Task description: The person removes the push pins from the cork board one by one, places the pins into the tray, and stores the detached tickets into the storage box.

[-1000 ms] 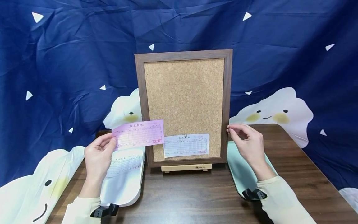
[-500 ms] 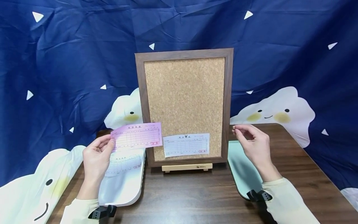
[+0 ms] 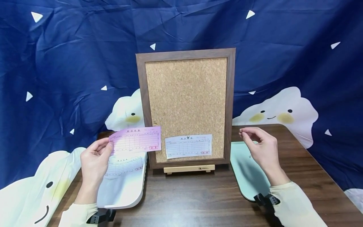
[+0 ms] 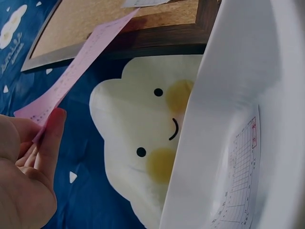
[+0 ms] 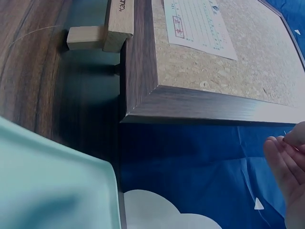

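Observation:
My left hand point(image 3: 95, 160) pinches the left end of a pink printed receipt slip point(image 3: 137, 139) between thumb and fingers. The slip's right end overlaps the corkboard's left frame in the head view. Thumb and forefinger of my right hand point(image 3: 262, 149) pinch a tiny pushpin, mostly hidden by the fingertips, to the right of the board. The wood-framed corkboard point(image 3: 187, 94) leans upright on a small wooden stand point(image 3: 189, 169). A bluish-white slip point(image 3: 188, 148) is fixed low on the cork by a pin point(image 3: 188, 136) at its top edge.
On the left stands a white tray point(image 3: 124, 195) with another printed slip point(image 3: 124, 167) in it. A mint-green tray point(image 3: 246, 179) lies beneath my right hand, a small dark speck inside. A blue cloth with cloud figures hangs behind the wooden table point(image 3: 184, 198).
My right hand has drawn rightward, away from the board's right edge. The left hand has shifted slightly left and down with the pink slip.

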The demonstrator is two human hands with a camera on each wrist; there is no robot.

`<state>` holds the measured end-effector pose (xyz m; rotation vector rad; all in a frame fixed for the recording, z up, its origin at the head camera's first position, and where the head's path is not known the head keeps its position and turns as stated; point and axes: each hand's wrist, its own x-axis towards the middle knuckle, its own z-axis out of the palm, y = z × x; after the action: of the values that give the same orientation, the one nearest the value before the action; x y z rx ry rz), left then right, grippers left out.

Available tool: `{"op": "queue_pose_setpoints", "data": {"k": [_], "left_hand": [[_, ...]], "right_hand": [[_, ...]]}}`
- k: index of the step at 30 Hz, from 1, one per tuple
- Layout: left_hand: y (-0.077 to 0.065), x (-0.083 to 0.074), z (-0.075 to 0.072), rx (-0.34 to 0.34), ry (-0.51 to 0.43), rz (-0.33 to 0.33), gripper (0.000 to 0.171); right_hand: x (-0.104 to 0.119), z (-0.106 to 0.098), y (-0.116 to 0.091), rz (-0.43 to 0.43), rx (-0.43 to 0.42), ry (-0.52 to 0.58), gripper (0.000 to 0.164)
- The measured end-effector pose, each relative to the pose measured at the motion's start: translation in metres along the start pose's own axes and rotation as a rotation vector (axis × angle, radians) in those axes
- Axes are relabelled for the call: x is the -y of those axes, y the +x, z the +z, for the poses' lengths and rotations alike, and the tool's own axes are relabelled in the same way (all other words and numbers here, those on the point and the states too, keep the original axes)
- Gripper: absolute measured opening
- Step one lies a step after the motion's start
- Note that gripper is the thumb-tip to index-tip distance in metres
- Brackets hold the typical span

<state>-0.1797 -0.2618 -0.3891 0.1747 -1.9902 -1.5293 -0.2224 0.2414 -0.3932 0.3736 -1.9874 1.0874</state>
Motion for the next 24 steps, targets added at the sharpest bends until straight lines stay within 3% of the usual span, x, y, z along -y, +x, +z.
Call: {"op": "queue_pose_setpoints", "data": {"k": [11, 20, 24], "left_hand": [[-0.002, 0.004, -0.009, -0.006, 0.079, -0.034, 0.021], [-0.002, 0.008, -0.016, -0.011, 0.069, -0.060, 0.021], [-0.001, 0.011, -0.019, -0.002, 0.108, -0.076, 0.024]], "right_hand": [[-0.005, -0.009, -0.009, 0.035, 0.013, -0.051, 0.017], [-0.012, -0.013, -0.016, 0.041, 0.018, -0.039, 0.017], [-0.016, -0.017, -0.019, 0.057, 0.014, -0.041, 0.018]]}}
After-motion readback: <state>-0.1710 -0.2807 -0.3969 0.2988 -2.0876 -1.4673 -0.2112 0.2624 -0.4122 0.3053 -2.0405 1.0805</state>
